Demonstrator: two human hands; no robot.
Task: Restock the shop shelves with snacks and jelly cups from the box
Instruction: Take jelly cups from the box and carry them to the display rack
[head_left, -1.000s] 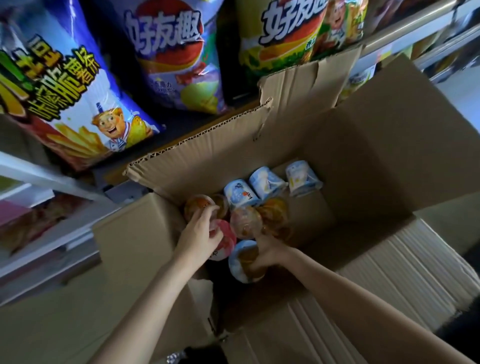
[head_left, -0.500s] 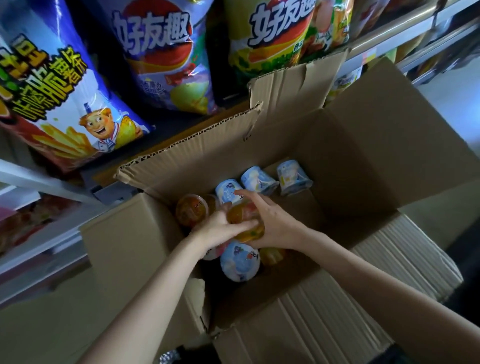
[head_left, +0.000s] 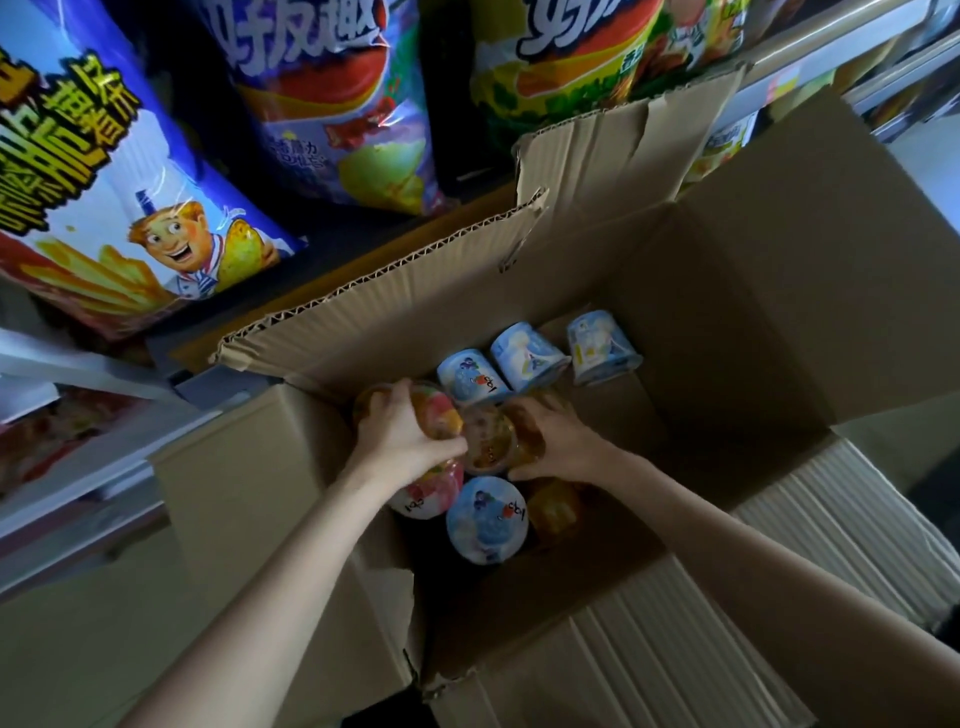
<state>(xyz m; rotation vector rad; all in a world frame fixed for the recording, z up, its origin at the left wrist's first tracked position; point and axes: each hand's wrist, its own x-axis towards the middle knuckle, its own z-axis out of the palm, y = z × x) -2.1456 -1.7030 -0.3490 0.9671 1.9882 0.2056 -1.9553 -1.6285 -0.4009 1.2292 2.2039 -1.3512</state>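
Note:
An open cardboard box (head_left: 769, 291) holds several jelly cups. Both my hands are down inside it. My left hand (head_left: 400, 434) grips a pink-lidded fruit cup (head_left: 441, 415) at the box's left side. My right hand (head_left: 553, 441) curls round an orange jelly cup (head_left: 485, 441) in the middle, and the two held cups touch. Three blue-labelled cups lie in a row behind them, one of them (head_left: 470, 376) just past my fingers. A blue-lidded cup (head_left: 487, 519), a pink-lidded cup (head_left: 434, 491) and an orange cup (head_left: 553, 509) lie nearer to me.
Large snack bags hang on the shelf behind the box: a blue fries bag (head_left: 119, 208), a purple chip bag (head_left: 337, 104) and a yellow-green bag (head_left: 561, 57). A white shelf edge (head_left: 62, 364) runs at left. The box's flaps stand open on all sides.
My left hand slid left and back onto the pink-lidded cup. My right hand drew back and now wraps the orange cup from the right. The view tilted slightly.

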